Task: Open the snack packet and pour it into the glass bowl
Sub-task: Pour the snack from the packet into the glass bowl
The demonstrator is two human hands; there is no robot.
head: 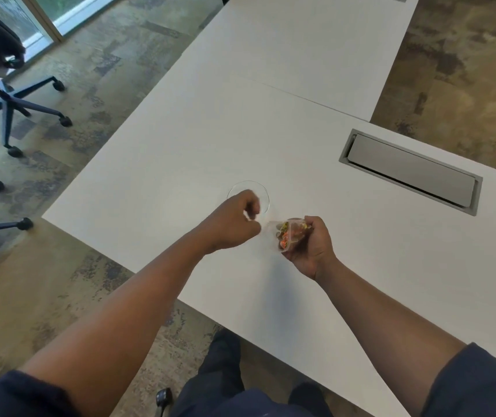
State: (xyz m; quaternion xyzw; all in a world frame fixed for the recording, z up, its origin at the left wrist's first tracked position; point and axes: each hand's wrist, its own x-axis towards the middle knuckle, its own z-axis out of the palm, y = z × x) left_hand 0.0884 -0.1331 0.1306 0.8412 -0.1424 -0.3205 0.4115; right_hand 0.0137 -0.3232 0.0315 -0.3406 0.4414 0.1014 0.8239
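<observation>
1. White table (300,139): both hands work above its near edge; a grey cable hatch (410,172) is set in at the right.
2. Left hand (234,221): fingers curled nearly shut, thumb and forefinger pinched at the clear edge of the snack packet (288,234). It partly covers the glass bowl (263,191).
3. Right hand (311,246): fingers wrapped closed around the packet's body, held above the table.
4. Glass bowl: upright on the table, just beyond the left hand; contents cannot be made out.
5. Snack packet: between both hands, near the bowl.
</observation>
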